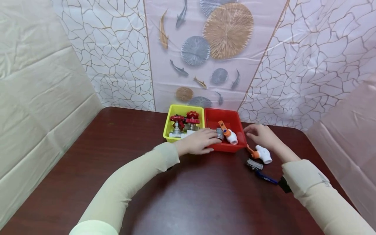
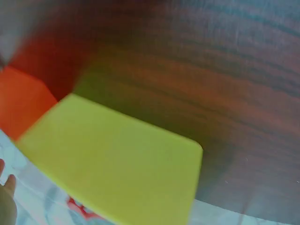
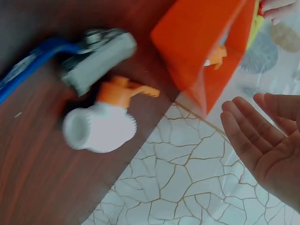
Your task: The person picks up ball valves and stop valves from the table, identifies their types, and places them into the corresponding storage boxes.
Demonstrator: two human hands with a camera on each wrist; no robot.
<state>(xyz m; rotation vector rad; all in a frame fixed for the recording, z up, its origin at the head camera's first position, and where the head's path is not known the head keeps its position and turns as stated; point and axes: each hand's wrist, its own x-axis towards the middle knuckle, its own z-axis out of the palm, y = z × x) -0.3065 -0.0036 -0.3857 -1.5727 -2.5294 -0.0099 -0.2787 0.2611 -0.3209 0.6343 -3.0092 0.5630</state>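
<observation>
My left hand [image 1: 201, 141] reaches over the seam of the yellow bin and the red bin, fingers spread. Its fingertips are beside a grey metal valve [image 1: 219, 133] in the red bin [image 1: 241, 138]; contact cannot be made out. Next to that valve lies a white ball valve with an orange handle [image 1: 232, 137]. My right hand [image 1: 261, 135] hovers by the red bin's right wall, fingers loosely extended and holding nothing in the right wrist view. Below it on the table are another white ball valve [image 3: 105, 129] and a blue-handled metal valve [image 3: 98, 61].
The yellow bin [image 1: 168, 129] stands left of the red one, with red-handwheel valves [image 1: 177, 125] and a white piece inside. Both bins sit near the table's back edge. A patterned cloth backdrop [image 1: 123, 65] rises behind the brown table [image 1: 188, 202].
</observation>
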